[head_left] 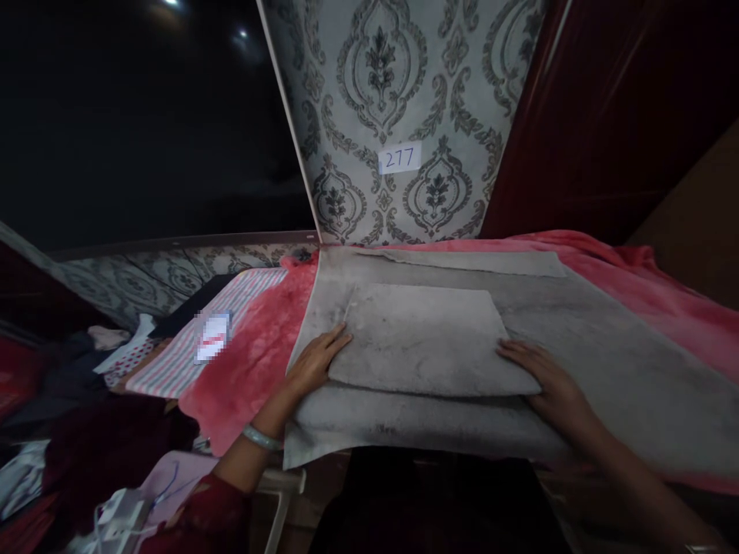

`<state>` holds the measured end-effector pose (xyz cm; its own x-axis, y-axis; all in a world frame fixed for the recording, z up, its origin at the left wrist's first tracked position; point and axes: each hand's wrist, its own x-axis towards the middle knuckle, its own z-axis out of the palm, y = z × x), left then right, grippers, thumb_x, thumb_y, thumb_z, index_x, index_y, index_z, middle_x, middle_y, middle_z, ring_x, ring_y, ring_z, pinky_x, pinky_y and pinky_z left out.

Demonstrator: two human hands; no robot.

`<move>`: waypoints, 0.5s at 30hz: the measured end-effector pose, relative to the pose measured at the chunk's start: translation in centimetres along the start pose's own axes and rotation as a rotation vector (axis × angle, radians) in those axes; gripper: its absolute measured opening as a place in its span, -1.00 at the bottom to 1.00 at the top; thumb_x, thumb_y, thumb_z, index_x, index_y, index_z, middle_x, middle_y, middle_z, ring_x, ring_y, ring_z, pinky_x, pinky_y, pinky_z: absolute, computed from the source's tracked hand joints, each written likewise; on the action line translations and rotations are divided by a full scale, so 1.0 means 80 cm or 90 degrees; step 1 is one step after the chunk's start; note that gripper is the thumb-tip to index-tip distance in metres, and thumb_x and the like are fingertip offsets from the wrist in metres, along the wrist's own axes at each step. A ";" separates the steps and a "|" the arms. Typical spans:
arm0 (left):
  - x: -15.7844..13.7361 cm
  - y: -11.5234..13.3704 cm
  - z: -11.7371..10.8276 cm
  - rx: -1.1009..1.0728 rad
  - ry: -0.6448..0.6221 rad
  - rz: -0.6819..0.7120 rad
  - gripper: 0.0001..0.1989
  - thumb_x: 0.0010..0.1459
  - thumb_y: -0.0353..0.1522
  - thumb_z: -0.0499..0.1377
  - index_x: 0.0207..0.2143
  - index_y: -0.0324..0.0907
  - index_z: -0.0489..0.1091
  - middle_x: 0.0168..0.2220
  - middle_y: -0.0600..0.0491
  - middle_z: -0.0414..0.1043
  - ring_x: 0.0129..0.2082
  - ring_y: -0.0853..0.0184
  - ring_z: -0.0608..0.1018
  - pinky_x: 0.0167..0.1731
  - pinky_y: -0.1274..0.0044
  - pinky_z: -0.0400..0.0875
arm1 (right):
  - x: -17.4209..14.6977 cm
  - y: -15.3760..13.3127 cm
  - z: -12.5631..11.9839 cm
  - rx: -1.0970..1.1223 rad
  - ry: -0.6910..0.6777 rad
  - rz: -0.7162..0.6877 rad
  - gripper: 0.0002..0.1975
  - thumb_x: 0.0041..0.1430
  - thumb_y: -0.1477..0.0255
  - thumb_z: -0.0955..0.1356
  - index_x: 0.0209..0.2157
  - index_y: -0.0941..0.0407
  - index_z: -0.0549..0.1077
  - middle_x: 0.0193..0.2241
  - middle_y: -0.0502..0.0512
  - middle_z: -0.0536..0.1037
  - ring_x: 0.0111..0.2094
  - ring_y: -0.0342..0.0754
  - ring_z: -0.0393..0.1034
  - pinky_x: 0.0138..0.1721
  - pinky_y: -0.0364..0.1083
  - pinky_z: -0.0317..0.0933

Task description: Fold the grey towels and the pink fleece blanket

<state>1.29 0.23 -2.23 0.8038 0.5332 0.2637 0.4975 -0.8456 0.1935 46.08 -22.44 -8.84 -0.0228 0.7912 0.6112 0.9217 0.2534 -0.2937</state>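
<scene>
**Folded grey cloth (427, 342) on a grey sheet (629, 385)**

The left hand (316, 361) and right hand (544, 379) rest open, fingers outstretched, at the cloth's left and right edges, not clenched. Beneath the sheet spreads a pink blanket (248, 365); behind, patterned wallpaper (456, 108).

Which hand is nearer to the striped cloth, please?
Left. The left hand touches the folded grey cloth on the side towards the striped cloth; the right hand is at the opposite side.
</scene>
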 end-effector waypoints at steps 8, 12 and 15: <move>0.034 -0.027 -0.006 -0.010 0.023 0.061 -0.51 0.14 -0.30 0.23 0.15 -0.07 0.44 0.35 -0.12 0.22 0.29 0.01 0.32 0.24 0.15 0.25 | 0.040 0.003 -0.010 0.108 -0.017 0.058 -0.64 0.13 0.29 0.39 -0.02 -0.03 0.59 0.12 0.18 0.52 0.21 0.22 0.31 0.14 0.26 0.30; 0.066 -0.021 -0.013 -0.187 0.159 0.068 -0.62 0.21 -0.21 0.12 0.03 -0.14 0.45 0.17 -0.16 0.43 0.18 0.11 0.45 0.18 0.21 0.32 | 0.097 -0.018 -0.037 0.233 0.049 0.125 -0.71 0.19 0.21 0.34 -0.17 0.02 0.62 -0.05 0.17 0.62 0.11 0.18 0.43 0.15 0.20 0.31; 0.098 0.001 -0.048 -0.247 0.293 -0.017 -0.53 0.26 -0.07 0.03 -0.03 -0.22 0.46 0.02 -0.19 0.52 0.07 0.11 0.52 0.12 0.27 0.37 | 0.145 -0.033 -0.078 0.284 0.115 0.223 -0.72 0.13 0.14 0.39 -0.28 0.04 0.61 -0.17 0.16 0.65 -0.04 0.18 0.51 0.10 0.18 0.34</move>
<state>6.34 4.46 3.44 0.5253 0.5838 0.6191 0.2909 -0.8069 0.5141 45.80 -17.37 3.58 0.3560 0.7724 0.5259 0.6102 0.2341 -0.7569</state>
